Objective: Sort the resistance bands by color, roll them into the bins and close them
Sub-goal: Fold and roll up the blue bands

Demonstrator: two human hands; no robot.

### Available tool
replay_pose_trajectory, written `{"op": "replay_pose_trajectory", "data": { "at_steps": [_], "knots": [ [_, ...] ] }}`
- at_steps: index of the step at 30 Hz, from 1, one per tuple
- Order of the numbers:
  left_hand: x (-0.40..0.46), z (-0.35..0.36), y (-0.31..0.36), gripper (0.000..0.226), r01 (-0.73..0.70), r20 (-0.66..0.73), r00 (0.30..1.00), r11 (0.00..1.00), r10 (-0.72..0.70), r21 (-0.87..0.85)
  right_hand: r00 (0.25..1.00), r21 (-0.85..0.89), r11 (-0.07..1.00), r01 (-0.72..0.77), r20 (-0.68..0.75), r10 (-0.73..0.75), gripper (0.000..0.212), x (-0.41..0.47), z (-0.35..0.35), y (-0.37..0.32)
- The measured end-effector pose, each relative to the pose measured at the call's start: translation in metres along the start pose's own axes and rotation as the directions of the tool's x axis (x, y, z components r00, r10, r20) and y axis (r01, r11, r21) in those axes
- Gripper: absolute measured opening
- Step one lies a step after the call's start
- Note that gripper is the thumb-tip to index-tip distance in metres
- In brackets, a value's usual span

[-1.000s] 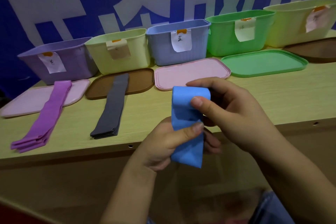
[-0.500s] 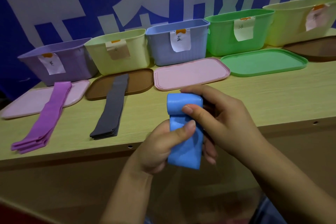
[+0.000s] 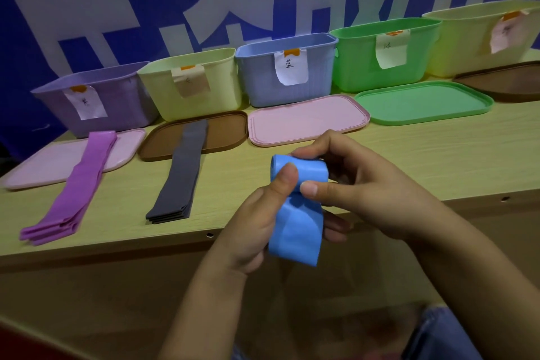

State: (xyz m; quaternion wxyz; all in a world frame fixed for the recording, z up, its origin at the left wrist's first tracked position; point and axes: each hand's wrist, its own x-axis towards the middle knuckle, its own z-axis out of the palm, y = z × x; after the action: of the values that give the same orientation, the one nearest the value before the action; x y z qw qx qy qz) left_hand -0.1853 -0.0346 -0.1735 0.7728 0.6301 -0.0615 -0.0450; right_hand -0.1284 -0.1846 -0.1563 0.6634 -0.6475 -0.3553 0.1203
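Note:
Both hands hold a blue band (image 3: 296, 228) in front of the table's near edge. Its top is rolled into a tight coil and a short tail hangs below. My left hand (image 3: 257, 219) grips it from the left with the thumb pressed on the roll. My right hand (image 3: 359, 187) pinches the roll from the right. A purple band (image 3: 73, 190) lies flat at the left, partly on a pink lid. A grey band (image 3: 181, 175) lies flat beside it, its far end on a brown lid. The blue bin (image 3: 263, 73) stands open behind, straight ahead.
Several open, labelled bins line the back: purple (image 3: 122, 102), pale yellow (image 3: 222, 82), green (image 3: 359, 50), a second yellow (image 3: 461, 38). Lids lie in front of them: pink (image 3: 306, 120), green (image 3: 423, 102), brown (image 3: 230, 128). A blue banner hangs behind.
The roll at the top of the blue band has grown tighter and the hanging tail has shortened. Both hands have stayed in about the same place.

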Motion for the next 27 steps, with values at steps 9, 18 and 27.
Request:
{"op": "replay_pose_trajectory", "data": {
  "at_steps": [9,18,27],
  "knots": [
    [-0.002,-0.006,0.004,0.035,-0.04,0.094,0.995,0.997,0.045,-0.062,0.997,-0.064,0.997,-0.049,0.055,0.053,0.028,0.002,-0.004,0.0],
    [0.005,-0.014,-0.011,0.054,0.004,0.003,1.0,0.996,-0.003,-0.087,0.999,-0.084,0.996,-0.013,-0.051,0.008,0.033,0.0,-0.003,0.0],
    [0.003,-0.006,-0.002,0.031,-0.038,0.062,0.998,0.995,0.032,0.094,0.985,-0.058,0.996,0.067,-0.155,-0.075,0.033,0.002,-0.006,-0.008]
  ]
}}
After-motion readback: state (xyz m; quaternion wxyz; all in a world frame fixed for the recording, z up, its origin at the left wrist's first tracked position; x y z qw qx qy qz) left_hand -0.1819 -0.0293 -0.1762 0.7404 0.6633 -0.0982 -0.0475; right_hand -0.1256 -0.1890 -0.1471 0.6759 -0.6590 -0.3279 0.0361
